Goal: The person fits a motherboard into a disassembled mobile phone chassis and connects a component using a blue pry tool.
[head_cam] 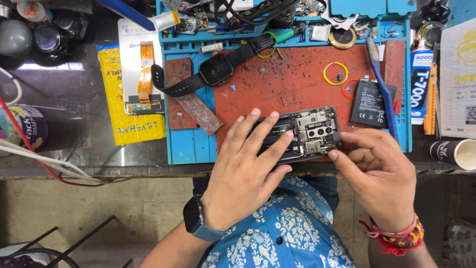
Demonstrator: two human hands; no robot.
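Red-brown mat point(277, 89) near the tabletop's front edge carries an opened phone point(302, 134), pressed flat by the left hand point(248, 168) and pinched at its end by the right hand point(377, 173).

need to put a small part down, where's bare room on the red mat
Most bare room is mid red mat, between the smartwatch and the yellow rubber band, above the opened phone. The mat's near edge is taken by the phone, left hand and right hand. The blue tray behind is crowded.
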